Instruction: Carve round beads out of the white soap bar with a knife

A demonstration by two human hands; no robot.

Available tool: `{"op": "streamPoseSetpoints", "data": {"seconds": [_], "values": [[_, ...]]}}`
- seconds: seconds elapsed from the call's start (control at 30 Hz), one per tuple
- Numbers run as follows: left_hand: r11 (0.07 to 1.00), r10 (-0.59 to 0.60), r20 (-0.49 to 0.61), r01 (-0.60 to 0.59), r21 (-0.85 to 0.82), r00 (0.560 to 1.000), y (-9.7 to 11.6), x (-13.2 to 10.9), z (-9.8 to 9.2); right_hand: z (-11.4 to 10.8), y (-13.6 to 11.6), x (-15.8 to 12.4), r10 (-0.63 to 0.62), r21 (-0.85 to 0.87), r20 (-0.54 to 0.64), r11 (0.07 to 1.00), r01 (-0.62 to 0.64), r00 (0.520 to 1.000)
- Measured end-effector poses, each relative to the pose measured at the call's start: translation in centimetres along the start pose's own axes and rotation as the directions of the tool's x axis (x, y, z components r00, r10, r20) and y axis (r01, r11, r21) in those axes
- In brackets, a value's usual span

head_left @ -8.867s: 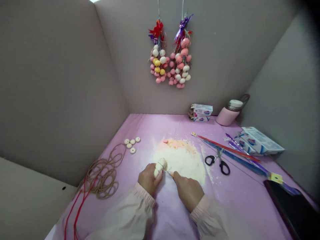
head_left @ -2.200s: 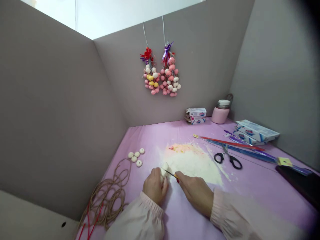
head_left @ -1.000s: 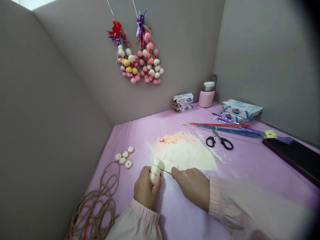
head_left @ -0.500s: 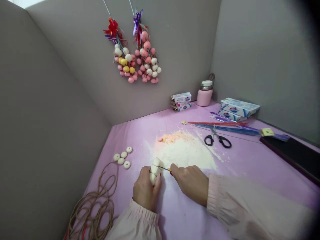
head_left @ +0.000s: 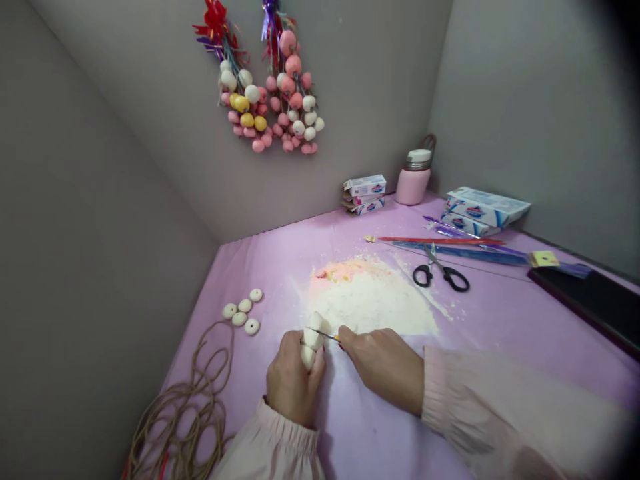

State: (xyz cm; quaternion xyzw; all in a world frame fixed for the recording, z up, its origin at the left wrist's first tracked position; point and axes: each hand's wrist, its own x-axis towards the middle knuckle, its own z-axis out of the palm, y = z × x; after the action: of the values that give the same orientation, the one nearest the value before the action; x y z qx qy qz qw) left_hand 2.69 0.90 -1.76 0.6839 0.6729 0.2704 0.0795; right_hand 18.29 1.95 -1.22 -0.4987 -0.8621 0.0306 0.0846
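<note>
My left hand (head_left: pixel 293 373) is closed around a white piece of soap (head_left: pixel 314 328), holding it just above the lilac cloth. A groove runs across the soap near my fingers. In my right hand (head_left: pixel 383 363) is a small knife (head_left: pixel 327 335) with a thin blade and a bit of yellow handle showing; the rest is hidden in my fist. Its blade lies across the soap, touching it. Behind both hands spreads a heap of white shavings (head_left: pixel 375 303), with pink and yellow shavings (head_left: pixel 343 271) along its far edge. Left of my hands sit several round white beads (head_left: pixel 239 319) with holes.
Brown cord (head_left: pixel 185 420) lies tangled at front left. Scissors (head_left: pixel 440 272), coloured ribbons (head_left: pixel 450 252) and a dark flat object (head_left: pixel 590 310) lie to the right. Soap boxes (head_left: pixel 367 193) and a pink jar (head_left: pixel 414 183) stand behind. Bead bunches (head_left: pixel 295 100) hang on the wall.
The whole view has shifted slightly, with the hanging beads higher in the picture. Both hands keep their grips, and the blade stays on the soap in nearly the same place.
</note>
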Motion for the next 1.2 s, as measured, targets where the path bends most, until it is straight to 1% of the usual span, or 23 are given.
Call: {"op": "streamPoseSetpoints", "data": {"seconds": [0.13, 0.23, 0.3, 0.4, 0.53, 0.63, 0.73, 0.8, 0.97, 1.1, 1.2], "values": [[0.996, -0.035, 0.04, 0.038, -0.086, 0.999, -0.2, 0.2, -0.2, -0.2, 0.0, 0.0, -0.001, -0.003, -0.005, 1.0, 0.001, 1.0], [0.992, -0.027, 0.094, 0.038, -0.116, 0.995, -0.3, 0.3, -0.5, -0.2, -0.1, 0.1, -0.001, -0.027, -0.007, 1.0, 0.001, 1.0], [0.992, -0.02, 0.106, 0.033, -0.122, 0.994, -0.2, 0.3, -0.7, -0.2, -0.2, 0.1, 0.002, -0.039, -0.014, 0.999, -0.003, 1.0], [0.991, -0.013, 0.101, 0.026, -0.131, 0.995, -0.2, 0.3, -0.8, -0.2, -0.4, 0.0, 0.006, -0.046, -0.015, 0.999, -0.007, 1.0], [0.991, 0.03, 0.102, -0.016, -0.136, 0.994, -0.6, 0.2, -0.6, -0.3, -0.4, -0.2, 0.01, -0.044, 0.0, 0.999, -0.01, 1.0], [0.993, 0.033, 0.092, -0.022, -0.115, 0.995, -0.6, 0.1, -0.7, -0.4, -0.4, -0.2, 0.012, -0.032, 0.01, 0.999, -0.012, 1.0], [0.996, 0.033, 0.108, -0.023, -0.086, 0.994, -0.4, 0.1, -0.8, -0.5, -0.3, -0.2, 0.012, -0.008, 0.021, 1.0, -0.012, 1.0], [0.997, 0.021, 0.102, -0.014, -0.074, 0.995, -0.4, 0.1, -0.6, -0.6, -0.3, -0.2, 0.015, 0.001, 0.027, 1.0, -0.015, 1.0], [0.998, -0.028, 0.028, 0.03, -0.06, 0.999, -0.6, 0.1, 0.1, -0.5, -0.2, -0.7, 0.022, -0.043, 0.043, 0.999, -0.02, 0.999], [0.998, -0.053, 0.013, 0.053, -0.026, 0.999, -0.5, 0.1, 0.2, -0.5, -0.2, -1.0, 0.036, -0.083, 0.036, 0.996, -0.033, 0.999], [0.998, -0.058, 0.009, 0.058, -0.021, 0.998, -0.4, 0.0, 0.1, -0.7, -0.1, -1.2, 0.04, -0.077, 0.04, 0.996, -0.037, 0.998]]}}
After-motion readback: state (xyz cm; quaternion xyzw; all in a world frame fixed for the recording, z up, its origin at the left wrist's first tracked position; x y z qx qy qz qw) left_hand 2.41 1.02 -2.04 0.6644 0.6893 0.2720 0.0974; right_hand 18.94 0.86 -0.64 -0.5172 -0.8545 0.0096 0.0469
